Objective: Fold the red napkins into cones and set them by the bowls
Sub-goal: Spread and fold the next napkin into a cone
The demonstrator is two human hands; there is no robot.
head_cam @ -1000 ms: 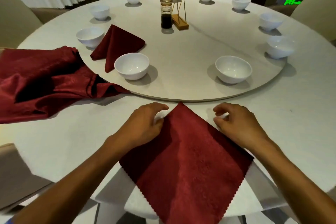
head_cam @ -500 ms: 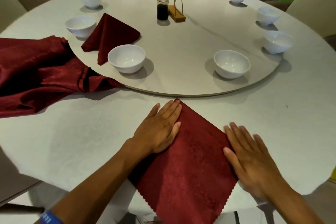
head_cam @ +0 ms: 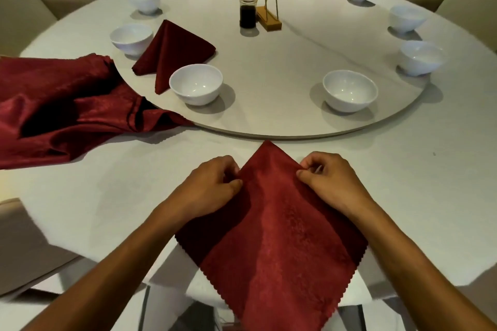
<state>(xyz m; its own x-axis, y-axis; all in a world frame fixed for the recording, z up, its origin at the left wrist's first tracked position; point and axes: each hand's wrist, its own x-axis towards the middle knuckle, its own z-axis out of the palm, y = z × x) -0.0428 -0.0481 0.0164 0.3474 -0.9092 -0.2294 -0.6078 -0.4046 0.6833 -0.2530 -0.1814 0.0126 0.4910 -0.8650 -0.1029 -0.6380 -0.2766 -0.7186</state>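
We are pinching the napkin between us: left hand on its left edge, right hand on its right, long axis pointing away toward the turntable.

dark sauce jar, perhaps card stand

2 bare forearms, left hand, right hand, no sleeves

Left hand and right hand both pinching, fingers curled
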